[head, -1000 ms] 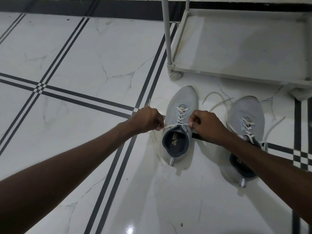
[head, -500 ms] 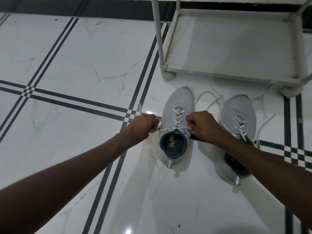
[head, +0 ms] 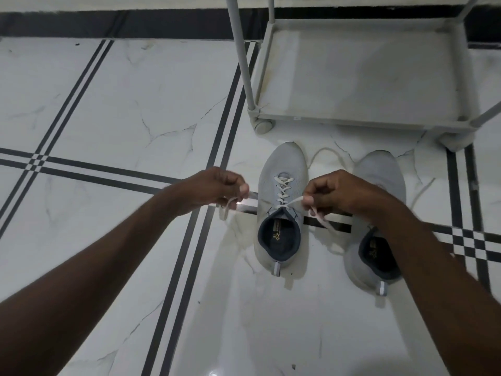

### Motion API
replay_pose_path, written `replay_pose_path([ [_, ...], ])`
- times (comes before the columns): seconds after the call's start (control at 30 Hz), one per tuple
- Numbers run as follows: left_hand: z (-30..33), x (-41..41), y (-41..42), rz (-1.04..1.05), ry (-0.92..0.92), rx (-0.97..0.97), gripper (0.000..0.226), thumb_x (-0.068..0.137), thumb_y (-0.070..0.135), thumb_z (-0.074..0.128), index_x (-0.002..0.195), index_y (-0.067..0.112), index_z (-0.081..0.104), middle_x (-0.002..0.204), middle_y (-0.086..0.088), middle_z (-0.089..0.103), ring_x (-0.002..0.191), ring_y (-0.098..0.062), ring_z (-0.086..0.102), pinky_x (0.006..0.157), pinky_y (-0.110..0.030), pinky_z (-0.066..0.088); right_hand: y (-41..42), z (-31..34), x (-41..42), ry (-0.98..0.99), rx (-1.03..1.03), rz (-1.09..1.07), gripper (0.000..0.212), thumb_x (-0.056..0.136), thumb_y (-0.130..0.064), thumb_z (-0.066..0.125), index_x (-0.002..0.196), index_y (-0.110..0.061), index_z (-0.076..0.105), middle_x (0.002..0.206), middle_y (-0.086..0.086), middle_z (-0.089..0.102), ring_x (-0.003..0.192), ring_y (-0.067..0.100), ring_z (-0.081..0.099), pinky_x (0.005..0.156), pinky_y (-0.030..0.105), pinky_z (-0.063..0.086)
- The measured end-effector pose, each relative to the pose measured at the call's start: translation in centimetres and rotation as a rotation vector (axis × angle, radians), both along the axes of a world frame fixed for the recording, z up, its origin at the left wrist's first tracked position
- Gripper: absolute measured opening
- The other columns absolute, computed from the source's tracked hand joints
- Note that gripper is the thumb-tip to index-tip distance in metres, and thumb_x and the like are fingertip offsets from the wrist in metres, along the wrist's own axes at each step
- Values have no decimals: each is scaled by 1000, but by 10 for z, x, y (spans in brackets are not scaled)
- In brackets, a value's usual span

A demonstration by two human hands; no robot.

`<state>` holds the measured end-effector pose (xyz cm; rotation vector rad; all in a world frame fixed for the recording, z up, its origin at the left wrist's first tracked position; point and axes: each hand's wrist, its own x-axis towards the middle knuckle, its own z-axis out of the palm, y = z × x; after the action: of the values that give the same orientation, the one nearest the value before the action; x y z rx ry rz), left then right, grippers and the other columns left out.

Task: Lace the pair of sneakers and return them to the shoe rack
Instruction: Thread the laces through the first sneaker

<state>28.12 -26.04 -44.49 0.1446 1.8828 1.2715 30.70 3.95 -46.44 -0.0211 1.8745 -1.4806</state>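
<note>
Two grey sneakers stand toes-forward on the marble floor. The left sneaker (head: 282,185) has a white lace (head: 283,185) crossed through its eyelets. My left hand (head: 217,187) pinches the lace's left end, which loops down below my fingers. My right hand (head: 336,192) grips the right end, drawn taut from the top eyelet, its tail hanging toward the floor. The right sneaker (head: 379,172) is partly hidden under my right forearm; its loose lace (head: 329,151) trails on the floor beyond its toe. The grey shoe rack (head: 352,120) stands just beyond both shoes.
The rack's bottom shelf is bare and rides on small casters (head: 263,126). Its upright poles (head: 241,52) rise at the corners. Black stripes cross the glossy white floor (head: 122,104), and a black skirting runs along the far wall.
Both hands have pulled apart, left hand further left and right hand further right, drawing the lace ends out from the left sneaker's top eyelets. The view has shifted slightly.
</note>
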Motion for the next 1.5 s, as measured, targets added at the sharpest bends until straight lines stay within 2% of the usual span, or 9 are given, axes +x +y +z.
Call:
replay_pose_path([
  [0.13, -3, -2, 16, 154, -58, 198, 13, 93, 10, 60, 98, -2, 62, 115, -11, 72, 106, -26, 68, 92, -33, 55, -8, -8, 6, -27, -171, -113, 22, 80, -12, 72, 94, 5, 69, 104, 15, 74, 77, 25, 67, 75, 29, 59],
  [0.23, -10, -2, 33, 220, -77, 247, 5, 94, 12, 61, 97, 11, 65, 120, -12, 70, 116, -25, 65, 97, -33, 52, -20, -14, 7, -47, -245, -212, 19, 84, -3, 67, 98, 10, 65, 105, 17, 74, 77, 23, 67, 67, 26, 58],
  [0.33, -20, -2, 49, 320, -61, 203, 13, 92, 23, 66, 101, 14, 68, 102, -11, 70, 101, -21, 66, 102, -40, 46, -33, -17, 7, 6, -184, -368, 16, 83, -4, 70, 96, 5, 68, 92, 21, 75, 69, 26, 65, 58, 25, 56],
  [0.5, -33, -4, 65, 501, -19, 111, 21, 89, 26, 69, 99, 7, 72, 74, -6, 65, 68, -15, 61, 74, -31, 52, -51, -27, 10, 167, -52, -470, 7, 81, -14, 75, 87, -10, 74, 72, 10, 74, 52, 13, 61, 54, 30, 48],
  [0.77, -41, -7, 66, 393, -175, 218, 35, 94, -9, 48, 124, 4, 60, 84, -6, 69, 62, -8, 60, 62, -22, 45, -53, -28, 12, 299, 4, -454, 25, 87, -5, 65, 103, -24, 70, 77, 6, 76, 53, 10, 58, 55, 28, 46],
  [0.87, -42, -8, 70, 419, -163, 216, 31, 92, -8, 55, 122, -2, 58, 81, -8, 69, 61, -10, 63, 61, -22, 49, -57, -25, 10, 385, 97, -415, 30, 88, -2, 61, 106, -25, 67, 74, 3, 75, 50, 2, 59, 51, 17, 44],
  [1.03, -49, -9, 71, 485, -173, 162, 20, 85, -3, 68, 104, -7, 66, 90, -21, 70, 76, -23, 67, 75, -28, 58, -60, -27, 8, 451, 146, -361, 33, 89, -3, 58, 105, -31, 66, 62, 9, 66, 48, 12, 56, 49, 25, 45],
  [1.3, -42, -3, 72, 380, -317, 259, 16, 96, 14, 59, 98, 3, 71, 84, -10, 69, 73, -13, 64, 70, -22, 55, -55, -29, 3, 430, 108, -334, 19, 88, -14, 67, 99, -29, 67, 53, -3, 62, 44, 9, 50, 50, 26, 43],
  [1.5, -45, -2, 75, 446, -276, 242, 22, 98, 13, 55, 112, -1, 64, 73, -3, 66, 60, -8, 55, 60, -19, 50, -50, -42, 6, 109, -57, -351, 12, 92, -17, 62, 103, -16, 58, 65, 1, 66, 48, 13, 45, 45, 25, 40],
])
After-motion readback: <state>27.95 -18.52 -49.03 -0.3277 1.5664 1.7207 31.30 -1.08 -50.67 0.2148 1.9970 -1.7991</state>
